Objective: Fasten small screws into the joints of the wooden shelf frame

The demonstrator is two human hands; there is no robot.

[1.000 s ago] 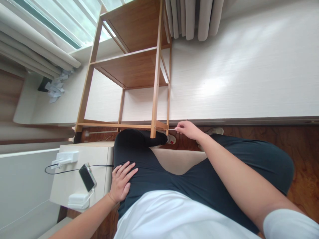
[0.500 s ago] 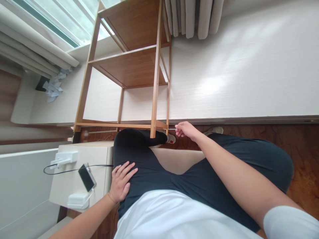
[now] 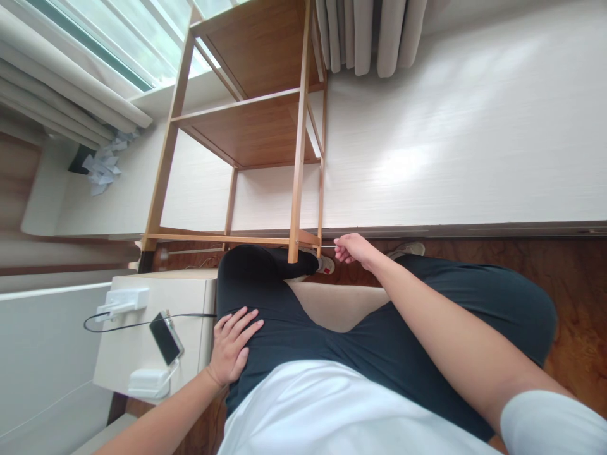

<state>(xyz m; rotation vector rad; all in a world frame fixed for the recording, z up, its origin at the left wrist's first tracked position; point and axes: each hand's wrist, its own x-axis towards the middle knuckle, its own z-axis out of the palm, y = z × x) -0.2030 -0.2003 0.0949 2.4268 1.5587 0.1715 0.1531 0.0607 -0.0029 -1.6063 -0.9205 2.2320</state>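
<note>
A wooden shelf rack (image 3: 298,170) stands in front of me, its lower rail level with my knees. My right hand (image 3: 351,248) is closed around one end of a thin silver hex key (image 3: 328,246). The key's straight shaft reaches left to the rack's lower right corner post; its gripped end is hidden in my fingers. Whether the tip sits inside a screw is too small to tell. My left hand (image 3: 233,344) lies flat on my left thigh, fingers spread, holding nothing.
Left of me a small cabinet (image 3: 187,287) carries a phone (image 3: 165,338), a white charger (image 3: 149,383) and a power strip (image 3: 127,299) with a black cable. Behind the rack runs a pale ledge (image 3: 455,145). Crumpled papers (image 3: 102,170) and curtains (image 3: 367,38) are further back.
The view has shifted very slightly. Both hands, the hex key and the rack keep nearly the same places.
</note>
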